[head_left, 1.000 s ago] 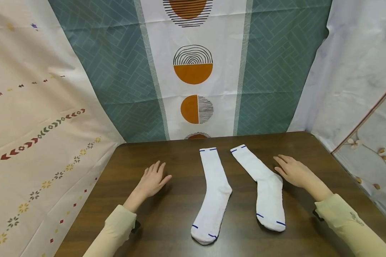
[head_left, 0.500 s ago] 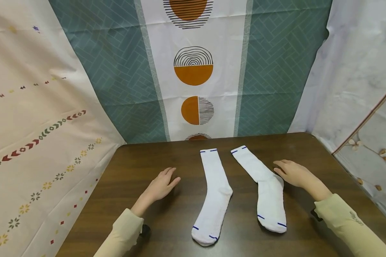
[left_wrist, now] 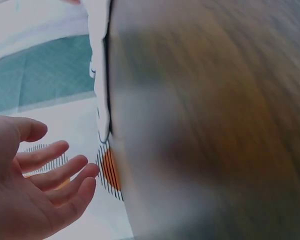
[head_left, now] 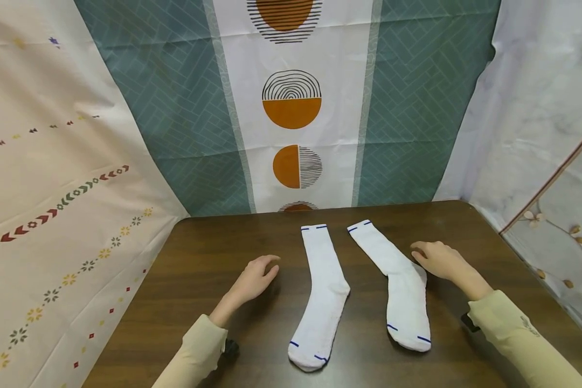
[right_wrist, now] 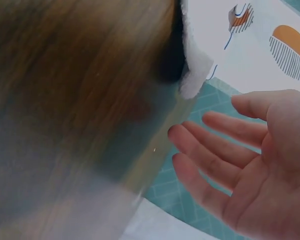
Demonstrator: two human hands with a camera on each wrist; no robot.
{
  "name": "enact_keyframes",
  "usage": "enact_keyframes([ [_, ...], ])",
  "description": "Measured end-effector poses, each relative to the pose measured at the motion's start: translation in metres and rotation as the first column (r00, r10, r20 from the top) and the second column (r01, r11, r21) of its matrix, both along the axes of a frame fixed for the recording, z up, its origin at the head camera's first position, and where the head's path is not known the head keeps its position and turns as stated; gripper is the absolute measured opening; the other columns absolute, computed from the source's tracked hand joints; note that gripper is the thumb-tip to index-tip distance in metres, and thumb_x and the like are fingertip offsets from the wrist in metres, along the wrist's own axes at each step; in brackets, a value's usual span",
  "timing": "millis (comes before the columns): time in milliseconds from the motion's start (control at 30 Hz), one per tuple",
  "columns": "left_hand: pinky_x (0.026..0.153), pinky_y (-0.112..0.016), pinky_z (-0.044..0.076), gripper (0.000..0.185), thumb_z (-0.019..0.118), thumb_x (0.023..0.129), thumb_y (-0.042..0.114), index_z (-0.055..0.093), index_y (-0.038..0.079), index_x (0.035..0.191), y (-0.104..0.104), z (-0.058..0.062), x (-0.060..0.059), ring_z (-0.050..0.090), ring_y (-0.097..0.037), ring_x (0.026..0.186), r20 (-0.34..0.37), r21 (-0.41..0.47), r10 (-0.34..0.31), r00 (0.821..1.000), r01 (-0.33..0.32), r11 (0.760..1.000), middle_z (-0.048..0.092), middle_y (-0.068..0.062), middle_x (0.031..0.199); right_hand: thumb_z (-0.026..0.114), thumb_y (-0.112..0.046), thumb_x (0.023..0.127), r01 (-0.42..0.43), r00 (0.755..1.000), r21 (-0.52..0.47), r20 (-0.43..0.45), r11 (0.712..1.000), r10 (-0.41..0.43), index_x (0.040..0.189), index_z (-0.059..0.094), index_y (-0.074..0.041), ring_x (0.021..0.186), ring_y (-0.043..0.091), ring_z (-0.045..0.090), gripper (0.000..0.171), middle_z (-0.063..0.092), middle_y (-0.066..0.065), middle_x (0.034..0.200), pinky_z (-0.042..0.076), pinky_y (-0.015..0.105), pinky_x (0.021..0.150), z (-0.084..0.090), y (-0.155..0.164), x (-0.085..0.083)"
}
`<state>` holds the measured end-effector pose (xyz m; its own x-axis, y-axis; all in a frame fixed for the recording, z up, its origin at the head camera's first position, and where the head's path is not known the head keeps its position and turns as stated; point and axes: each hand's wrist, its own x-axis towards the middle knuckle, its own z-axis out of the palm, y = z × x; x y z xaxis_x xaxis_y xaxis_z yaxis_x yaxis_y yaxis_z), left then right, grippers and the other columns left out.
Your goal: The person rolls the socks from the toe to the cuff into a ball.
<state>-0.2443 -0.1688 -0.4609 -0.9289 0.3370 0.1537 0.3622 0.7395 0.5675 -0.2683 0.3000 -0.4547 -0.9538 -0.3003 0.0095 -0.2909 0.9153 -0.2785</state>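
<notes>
Two white socks with blue marks at cuff and toe lie flat on a dark wooden table (head_left: 199, 242). The left sock (head_left: 320, 291) bends gently, its toe toward the near edge. The right sock (head_left: 402, 285) kinks at its heel, the cuff angled to the far left. My left hand (head_left: 253, 279) hovers left of the left sock, apart from it, fingers loosely bent and holding nothing. Close by the right sock's heel, on its right side, is my right hand (head_left: 438, 260), also holding nothing. The wrist views show both palms bare, the left (left_wrist: 40, 185) and the right (right_wrist: 255, 165).
A patterned cloth (head_left: 291, 54) with orange half-circles hangs behind the table's far edge. Cream cloth (head_left: 68, 215) flanks the left side and a pale marbled cloth (head_left: 538, 134) the right. Dark bands (head_left: 230, 347) sit at the cuffs of both sleeves.
My left hand has moved right, toward the left sock, and slightly nearer, its fingers bending more. My right hand has barely shifted, its fingers a little more curled. The socks lie still.
</notes>
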Motion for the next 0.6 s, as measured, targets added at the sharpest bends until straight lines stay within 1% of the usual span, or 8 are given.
enact_keyframes([
  [100, 0.090, -0.046, 0.051, 0.031, 0.055, 0.097, 0.018, 0.061, 0.003, 0.124, 0.006, 0.000, -0.001, 0.063, -0.027, 0.109, -0.002, 0.006, -0.006, 1.000, 0.006, 1.000, 0.065, -0.012, 0.121, 0.050, -0.021, 0.097, 0.024, 1.000, -0.014, 0.020, 1.000, -0.024, 0.125, 0.059, 0.003, 0.093, 0.038, 0.066, 0.038, 0.066, 0.024, 0.113, 0.052, 0.049, 0.066, 0.000, -0.001, -0.001],
  [167, 0.087, -0.044, 0.052, 0.029, 0.055, 0.097, 0.017, 0.063, 0.003, 0.121, 0.011, 0.001, -0.001, 0.064, -0.025, 0.102, -0.013, 0.001, -0.006, 1.000, 0.006, 1.000, 0.067, -0.011, 0.116, 0.050, -0.021, 0.097, 0.033, 0.999, -0.015, 0.026, 0.999, -0.032, 0.124, 0.059, 0.003, 0.094, 0.039, 0.066, 0.038, 0.066, 0.024, 0.113, 0.052, 0.050, 0.067, 0.000, -0.001, -0.002],
  [333, 0.080, -0.037, 0.052, 0.025, 0.054, 0.097, 0.015, 0.065, 0.004, 0.116, 0.021, 0.003, -0.003, 0.063, -0.018, 0.091, -0.024, 0.005, -0.014, 1.000, 0.014, 1.000, 0.069, -0.008, 0.107, 0.050, -0.021, 0.096, 0.040, 0.998, -0.004, 0.038, 0.999, -0.040, 0.120, 0.062, 0.003, 0.091, 0.037, 0.066, 0.036, 0.067, 0.023, 0.112, 0.052, 0.049, 0.066, 0.000, -0.002, -0.002],
  [467, 0.077, -0.034, 0.050, 0.025, 0.052, 0.098, 0.015, 0.066, 0.003, 0.114, 0.029, 0.005, -0.003, 0.059, -0.016, 0.084, 0.009, 0.067, -0.049, 0.999, 0.048, 0.997, 0.070, -0.010, 0.104, 0.051, -0.021, 0.096, 0.054, 0.997, 0.001, 0.051, 0.999, -0.054, 0.114, 0.066, 0.001, 0.085, 0.032, 0.067, 0.032, 0.068, 0.021, 0.108, 0.051, 0.047, 0.065, -0.001, -0.002, -0.002],
  [600, 0.072, -0.029, 0.047, 0.024, 0.051, 0.098, 0.015, 0.068, 0.004, 0.111, 0.035, 0.005, -0.002, 0.056, -0.015, 0.080, 0.058, 0.112, -0.089, 0.994, 0.082, 0.990, 0.071, -0.012, 0.105, 0.050, -0.021, 0.095, 0.076, 0.996, 0.000, 0.054, 0.997, -0.076, 0.112, 0.067, -0.001, 0.084, 0.033, 0.066, 0.031, 0.069, 0.021, 0.106, 0.051, 0.048, 0.064, -0.002, -0.003, -0.002],
])
